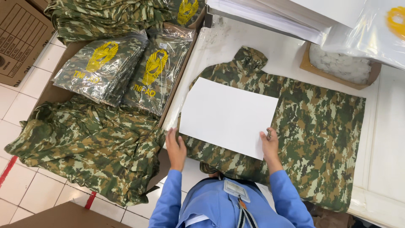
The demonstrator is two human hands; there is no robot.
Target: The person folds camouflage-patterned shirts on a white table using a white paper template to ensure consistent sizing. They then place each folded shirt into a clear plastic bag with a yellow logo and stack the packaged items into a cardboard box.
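Observation:
A camouflage shirt (320, 122) lies spread flat on a white table (388, 139). A white sheet of card (230, 116) rests on the shirt's left half. My right hand (270, 145) touches the sheet's near right corner, fingers closed on its edge. My left hand (176, 148) sits at the sheet's near left corner, by the shirt's edge, fingers together; whether it grips cloth is hidden. Blue sleeves cover both my arms.
Left of the table, a cardboard box holds bagged camouflage shirts (126, 69) with yellow emblems and a loose heap of camouflage cloth (88, 147). A brown tray of white pieces (339, 65) and a stack of white sheets (270, 17) stand at the table's far side.

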